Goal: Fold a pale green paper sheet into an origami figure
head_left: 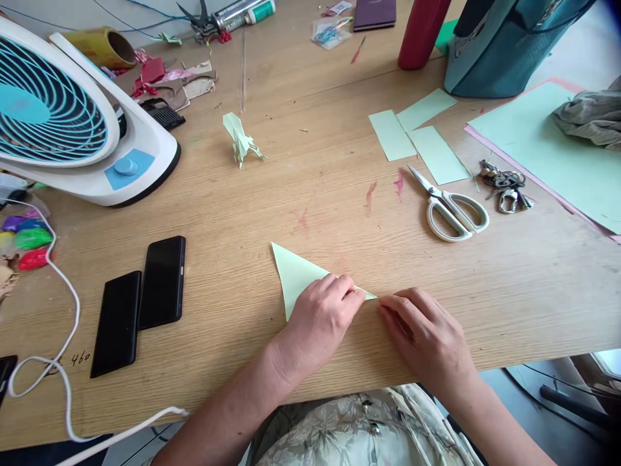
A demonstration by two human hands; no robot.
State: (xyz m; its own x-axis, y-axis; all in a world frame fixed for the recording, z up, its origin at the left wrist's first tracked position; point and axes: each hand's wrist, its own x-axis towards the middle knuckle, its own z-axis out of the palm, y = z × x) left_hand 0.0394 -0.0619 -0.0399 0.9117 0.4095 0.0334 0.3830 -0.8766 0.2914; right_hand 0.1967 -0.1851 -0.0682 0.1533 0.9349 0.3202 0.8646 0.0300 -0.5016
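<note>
A pale green sheet of paper (295, 275), folded into a triangle, lies flat near the table's front edge. My left hand (324, 317) rests on top of it with curled fingers, pressing along its right part and hiding much of it. At the paper's sharp right corner is my right hand (424, 330), thumb and fingertips pinched together at the tip. Whether a bit of the corner sits between those fingertips is hard to see. Farther back stands a small folded paper figure (241, 139) of the same green.
White-handled scissors (456, 210), a bunch of keys (507, 184) and green paper pieces (392, 134) lie to the right. Two black phones (162, 279) are on the left, near a white cable (72, 304) and a fan (87, 123). A red bottle (423, 35) stands behind.
</note>
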